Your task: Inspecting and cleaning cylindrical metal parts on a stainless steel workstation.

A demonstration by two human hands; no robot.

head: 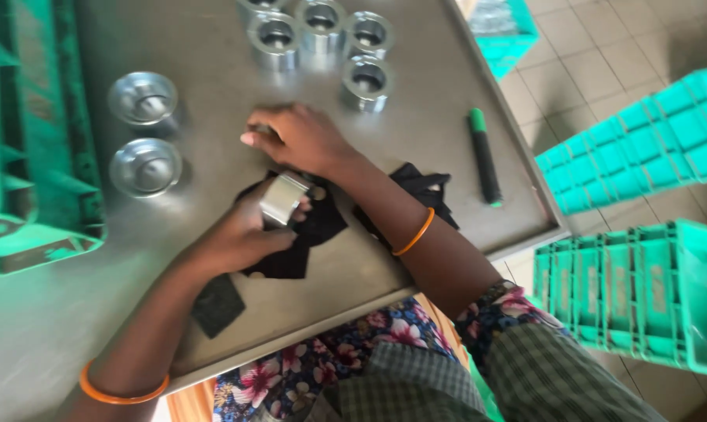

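My left hand [240, 234] grips a shiny metal ring-shaped part [283, 198] over a crumpled black cloth [307, 234] on the steel table [96, 312]. My right hand [299, 139] lies palm down on the table just above it, fingers together and pointing left, holding nothing that I can see. Each wrist wears an orange bangle. Several more metal ring parts [322, 35] stand in a cluster at the far edge, and two shallow metal cups [144, 133] sit to the left.
A green marker [485, 156] lies near the table's right edge. A flat black pad [217, 305] rests by the near edge. A green plastic crate [25, 133] sits on the left; more green crates [635, 289] stand on the tiled floor to the right.
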